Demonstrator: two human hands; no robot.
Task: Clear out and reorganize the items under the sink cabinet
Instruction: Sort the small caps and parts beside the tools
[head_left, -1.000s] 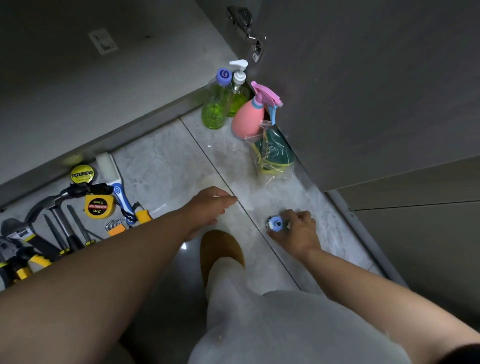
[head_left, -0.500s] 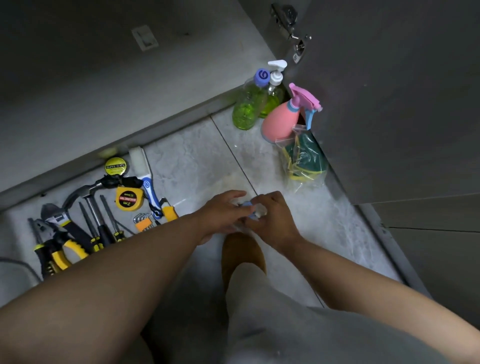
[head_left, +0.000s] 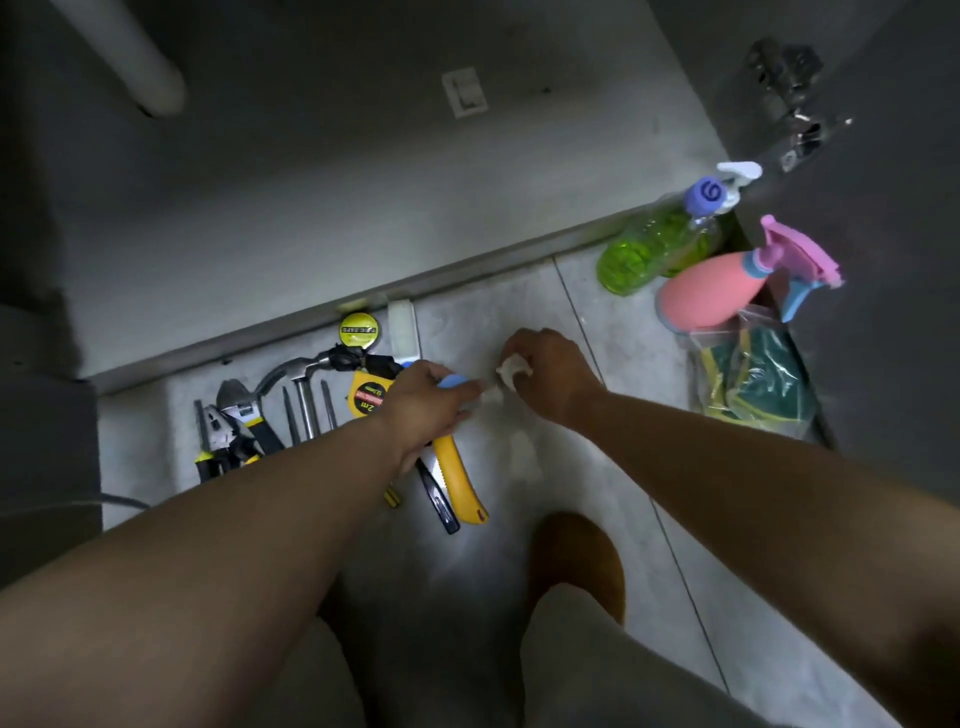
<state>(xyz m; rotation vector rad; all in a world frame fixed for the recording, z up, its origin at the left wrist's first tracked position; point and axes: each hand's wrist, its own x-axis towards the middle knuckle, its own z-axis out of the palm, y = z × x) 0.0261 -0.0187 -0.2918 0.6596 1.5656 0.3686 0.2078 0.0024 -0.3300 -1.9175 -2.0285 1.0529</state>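
My left hand (head_left: 423, 402) is closed on a small blue round item (head_left: 453, 382) over the floor tiles, just above the tool pile. My right hand (head_left: 553, 379) is close to its right and pinches a white strip or scrap (head_left: 514, 370) that seems to run to the blue item. The open under-sink cabinet floor (head_left: 311, 208) lies bare behind both hands. Two green bottles (head_left: 639, 254), a pink spray bottle (head_left: 706, 296) and a clear bag of sponges (head_left: 753, 379) stand on the floor at the right.
Tools lie on the floor at the left: a hammer (head_left: 306, 400), pliers (head_left: 228, 436), a yellow tape measure (head_left: 369, 397) and a yellow utility knife (head_left: 460, 478). A white pipe (head_left: 130, 62) hangs top left. The open cabinet door (head_left: 883, 156) stands right. My foot (head_left: 576, 556) is below.
My right hand lifted the blue item off the floor at the right and brought it to my left hand. Both hands have moved left, over the tools, and are now slightly apart.
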